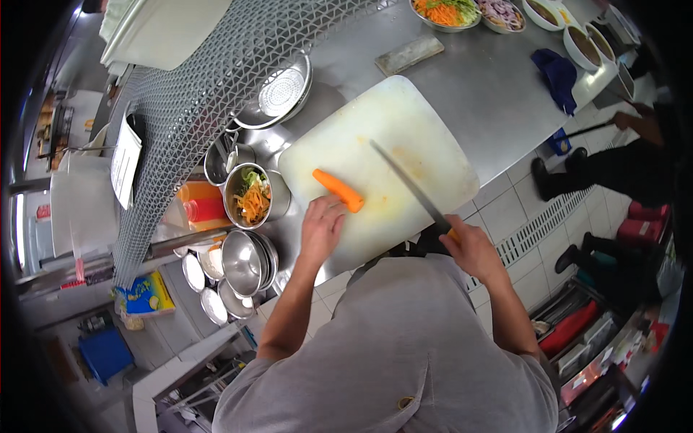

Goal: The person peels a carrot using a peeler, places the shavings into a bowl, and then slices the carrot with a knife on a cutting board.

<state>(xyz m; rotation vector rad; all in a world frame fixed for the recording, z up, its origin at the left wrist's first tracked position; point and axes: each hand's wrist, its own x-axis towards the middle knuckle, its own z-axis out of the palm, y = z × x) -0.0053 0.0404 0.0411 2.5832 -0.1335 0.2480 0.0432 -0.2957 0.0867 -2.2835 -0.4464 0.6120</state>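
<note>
A peeled carrot (335, 189), whole in outline, lies slantwise on the left part of a white cutting board (379, 119). My left hand (323, 224) is at the board's near left edge, its bent fingertips against the carrot's near side. Whether they grip it or only rest there is not clear. In my right hand (470, 246) is the yellow handle of a long kitchen knife (406, 181). The blade points away from me and to the left over the board, apart from the carrot. Orange and yellowish stains mark the board's surface.
Left of the board stand a steel pot (279, 195) of vegetable scraps, stacked steel bowls (241, 260) and a colander (281, 92). A sharpening stone (410, 54) and a bowl of shredded vegetables (446, 21) sit beyond it. A person's dark-clad legs (612, 168) are at the right.
</note>
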